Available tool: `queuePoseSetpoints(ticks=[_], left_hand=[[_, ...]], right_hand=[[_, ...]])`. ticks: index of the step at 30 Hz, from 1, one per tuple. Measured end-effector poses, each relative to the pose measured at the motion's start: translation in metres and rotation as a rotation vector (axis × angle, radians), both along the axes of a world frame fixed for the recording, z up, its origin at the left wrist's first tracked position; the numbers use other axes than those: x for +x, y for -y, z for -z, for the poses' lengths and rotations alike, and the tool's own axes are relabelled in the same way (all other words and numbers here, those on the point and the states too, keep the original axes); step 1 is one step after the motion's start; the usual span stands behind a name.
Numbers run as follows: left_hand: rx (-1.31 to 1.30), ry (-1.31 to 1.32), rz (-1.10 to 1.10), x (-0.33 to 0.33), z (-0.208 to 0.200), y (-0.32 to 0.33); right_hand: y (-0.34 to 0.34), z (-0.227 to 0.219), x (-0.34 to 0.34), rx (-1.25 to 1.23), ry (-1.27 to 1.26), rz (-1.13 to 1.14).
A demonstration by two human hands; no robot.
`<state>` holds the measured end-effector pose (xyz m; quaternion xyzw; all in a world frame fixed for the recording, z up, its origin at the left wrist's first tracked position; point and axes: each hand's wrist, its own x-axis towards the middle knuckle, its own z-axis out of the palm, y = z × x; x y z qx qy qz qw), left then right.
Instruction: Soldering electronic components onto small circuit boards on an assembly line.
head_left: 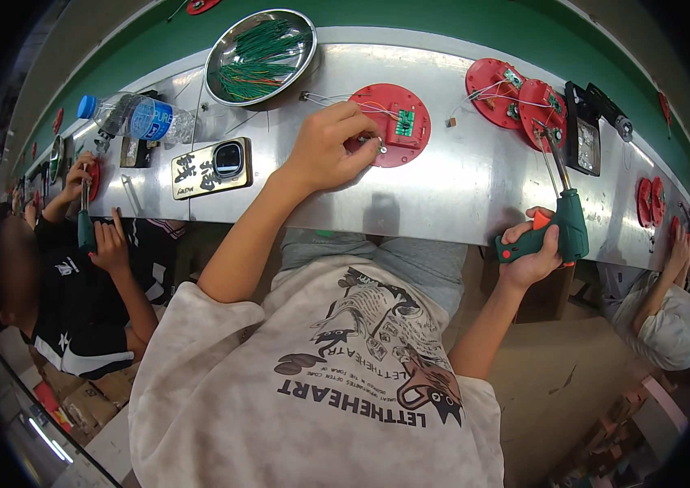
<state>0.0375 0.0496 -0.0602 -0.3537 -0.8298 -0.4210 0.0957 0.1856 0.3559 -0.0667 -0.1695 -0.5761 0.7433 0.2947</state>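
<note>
My left hand [335, 148] rests on the near left edge of a red round plate [410, 153] with a small green circuit board [405, 124] on it. Its thumb and fingers are pinched together by a small shiny metal part [382, 150]; what they hold is mostly hidden. Thin wires run from the board out past the hand to the left. In my right hand [533, 259] is a green soldering gun [574, 226] with an orange trigger, gripped by its handle. Its metal prongs point up to the near edge of another red plate [533, 110].
A steel bowl [309, 68] of green wires stands behind my left hand. Left of it are a water bottle [150, 119] and a phone [198, 172]. A second red plate [487, 81] and a black tray [585, 150] lie at right. Co-workers sit on both sides.
</note>
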Motion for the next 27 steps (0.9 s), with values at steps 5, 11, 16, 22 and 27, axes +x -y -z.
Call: queuePoseSetpoints(ticks=[5,11,16,22,27], left_hand=[[-0.012,-0.009,-0.057,0.001,-0.001,-0.005],[-0.024,0.072,-0.131,0.006,-0.009,-0.009],[0.055,0.056,-0.154,0.006,-0.021,-0.004],[0.022,0.001,-0.084,0.005,-0.027,-0.004],[0.082,-0.021,-0.115,-0.002,-0.013,-0.015]], right_hand=[[0.001,-0.001,0.000,-0.002,0.004,0.014],[-0.002,0.002,0.002,-0.018,0.017,-0.015],[0.002,-0.001,0.001,-0.025,-0.012,0.022],[0.031,-0.015,0.007,0.142,-0.027,-0.071],[0.056,-0.015,0.011,0.235,0.002,-0.347]])
